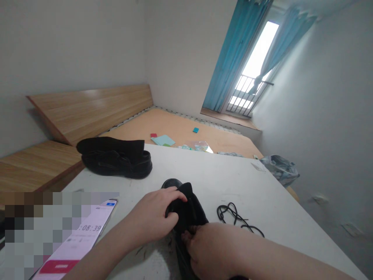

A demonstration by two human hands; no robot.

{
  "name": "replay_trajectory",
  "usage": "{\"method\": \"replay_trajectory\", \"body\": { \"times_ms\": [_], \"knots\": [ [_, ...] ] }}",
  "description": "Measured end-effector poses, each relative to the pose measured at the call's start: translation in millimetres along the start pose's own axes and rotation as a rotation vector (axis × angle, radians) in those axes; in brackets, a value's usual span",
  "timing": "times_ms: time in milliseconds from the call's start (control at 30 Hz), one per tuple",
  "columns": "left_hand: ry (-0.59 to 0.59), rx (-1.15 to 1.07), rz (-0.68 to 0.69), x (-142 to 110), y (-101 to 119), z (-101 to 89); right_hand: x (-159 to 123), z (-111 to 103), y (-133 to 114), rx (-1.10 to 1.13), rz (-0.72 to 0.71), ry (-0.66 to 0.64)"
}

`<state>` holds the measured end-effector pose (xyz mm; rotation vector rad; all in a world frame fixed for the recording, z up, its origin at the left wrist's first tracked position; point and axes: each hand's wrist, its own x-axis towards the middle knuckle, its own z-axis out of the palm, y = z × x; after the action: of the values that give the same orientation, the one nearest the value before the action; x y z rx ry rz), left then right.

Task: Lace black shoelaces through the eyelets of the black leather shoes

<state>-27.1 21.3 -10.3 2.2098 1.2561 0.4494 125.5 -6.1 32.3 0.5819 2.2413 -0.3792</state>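
A person's two bare hands work at a black, smooth-surfaced shoe (202, 212) at 6 o'clock, nr. the front of a white, flat-topped counter (239, 179). L hand (159, 212) comes in from 7 o'clock; its grip is spread, thumb and fingers apart, touching the shoe's upper part beside a raised black flap (185, 189). R hand (220, 249) reaches in from 4–5 o'clock w/ fingers bent in against the shoe's middle; whether its grip is pinching anything can't be told, as the fingertips are partly hidden.

Just R of the shoe, btwn. 4 and 5 o'clock, a thin black lace (233, 212) lies in loose loops, apart from both hands. At 9 o'clock, well apart from them, a second black shoe (122, 167) sits on the counter, w/ a flat, dark, sole-shaped piece (107, 144) along its far side. At 8 o'clock, a smartphone (84, 229) w/ a pink-white screen shows timer digits and a red button, next to a pixelated patch.

Beyond the counter, nr. the centre, is a bed (175, 120) w/ a peach-coloured cover and a few small items, incl. a pale-green flat square (163, 140) and a small blue square (196, 130). A light wooden headboard (101, 103) is at 10 o'clock; a bluish plastic bag (281, 167), 3 o'clock; a barred window (259, 54) w/ blue curtains (233, 50), 1–2 o'clock.
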Motion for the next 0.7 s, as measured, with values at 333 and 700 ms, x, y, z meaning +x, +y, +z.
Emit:
{"method": "replay_trajectory", "body": {
  "times_ms": [333, 700],
  "knots": [
    [0.008, 0.005, 0.037, -1, -2, 3.1, 41, 8, 14, 0.052, 0.207, 0.158],
    [0.023, 0.029, 0.056, -4, -2, 3.4, 57, 10, 22, 0.029, 0.198, 0.204]
  ]
}}
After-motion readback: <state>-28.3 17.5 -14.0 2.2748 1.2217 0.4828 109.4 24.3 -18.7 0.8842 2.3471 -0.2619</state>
